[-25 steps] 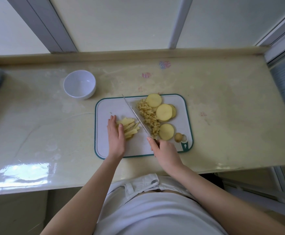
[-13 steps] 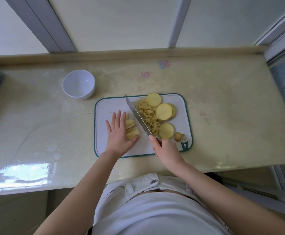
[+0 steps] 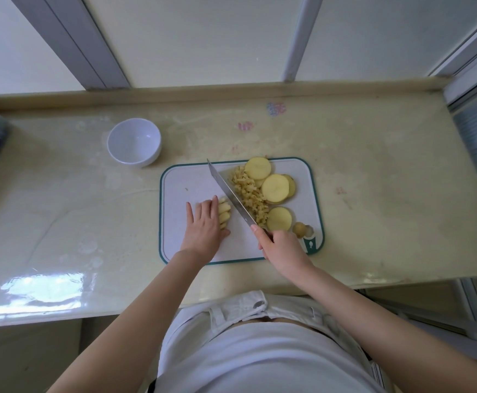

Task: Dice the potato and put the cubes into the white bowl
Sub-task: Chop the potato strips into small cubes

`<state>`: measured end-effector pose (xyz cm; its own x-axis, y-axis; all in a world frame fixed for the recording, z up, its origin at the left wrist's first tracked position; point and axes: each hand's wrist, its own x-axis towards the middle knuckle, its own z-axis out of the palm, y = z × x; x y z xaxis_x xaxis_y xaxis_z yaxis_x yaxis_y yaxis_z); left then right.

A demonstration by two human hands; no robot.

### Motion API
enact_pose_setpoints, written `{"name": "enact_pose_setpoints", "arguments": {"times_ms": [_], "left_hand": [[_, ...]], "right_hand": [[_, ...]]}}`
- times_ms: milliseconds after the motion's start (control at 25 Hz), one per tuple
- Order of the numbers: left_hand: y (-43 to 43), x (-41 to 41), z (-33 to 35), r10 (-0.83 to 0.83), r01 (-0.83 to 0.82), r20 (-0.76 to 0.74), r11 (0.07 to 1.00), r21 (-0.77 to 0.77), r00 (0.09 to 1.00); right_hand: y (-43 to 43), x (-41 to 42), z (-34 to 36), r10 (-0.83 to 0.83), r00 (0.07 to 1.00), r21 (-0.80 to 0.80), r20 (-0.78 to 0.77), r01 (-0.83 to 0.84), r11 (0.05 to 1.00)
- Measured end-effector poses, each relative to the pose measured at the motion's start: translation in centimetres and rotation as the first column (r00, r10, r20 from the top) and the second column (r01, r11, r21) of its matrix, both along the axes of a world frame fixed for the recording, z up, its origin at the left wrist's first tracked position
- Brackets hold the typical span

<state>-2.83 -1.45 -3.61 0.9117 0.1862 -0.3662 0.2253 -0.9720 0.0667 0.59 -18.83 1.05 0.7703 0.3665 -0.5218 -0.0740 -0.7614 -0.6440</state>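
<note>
— White bowl, where?
— Upper left, apart from the cutting board. My left hand presses flat on potato strips; my right hand grips the knife. Corner mark unreadable.

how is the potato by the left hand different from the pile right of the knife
The strips are long pieces; the pile is small cubes. The left hand presses the strips into a bunch; the pile lies loose. Both are pale yellow potato on the cutting board.
</note>
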Motion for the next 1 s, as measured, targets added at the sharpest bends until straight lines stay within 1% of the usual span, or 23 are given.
{"name": "enact_pose_setpoints", "arguments": {"times_ms": [120, 240, 360, 400, 480, 600, 800, 1000], "left_hand": [[-0.1, -0.3, -0.4, 0.04, -0.04, 0.005, 0.998, 0.05, 0.999], [-0.4, -0.8, -1.2, 0.019, -0.022, 0.024, 0.992, 0.126, 1.0], [-0.4, -1.0, -2.1, -0.066, 0.031, 0.133, 0.967, 0.252, 0.989], [-0.4, -1.1, -2.5, -0.093, 0.043, 0.175, 0.961, 0.272, 0.98], [-0.4, -1.3, -3.0, -0.112, 0.051, 0.222, 0.963, 0.265, 0.968], [-0.4, -1.2, -2.9, -0.126, 0.057, 0.258, 0.964, 0.26, 0.958], [-0.4, -1.3, -2.8, -0.128, 0.055, 0.254, 0.96, 0.275, 0.959], [-0.2, -1.1, -3.3, -0.136, 0.051, 0.322, 0.965, 0.259, 0.937]], "right_hand": [[0.1, -0.2, 0.3, 0.0, 1.0, -0.003, -0.026, 0.0, 1.0], [0.1, -0.2, 0.8, 0.006, 0.998, -0.001, -0.061, -0.006, 1.0], [0.0, 0.1, 1.3, 0.005, 0.998, -0.003, -0.061, -0.005, 1.0], [0.0, 0.3, 1.6, 0.0, 0.998, 0.002, -0.055, 0.001, 1.0], [0.0, 0.3, 2.1, -0.013, 0.999, 0.017, -0.042, 0.014, 1.0], [0.2, 0.3, 2.8, 0.013, 0.999, 0.014, -0.031, -0.012, 1.0], [0.7, 0.2, 3.0, 0.065, 0.997, -0.047, -0.042, -0.067, 0.997], [1.2, -0.1, 2.4, 0.064, 0.997, -0.102, -0.046, -0.068, 0.992]]}}
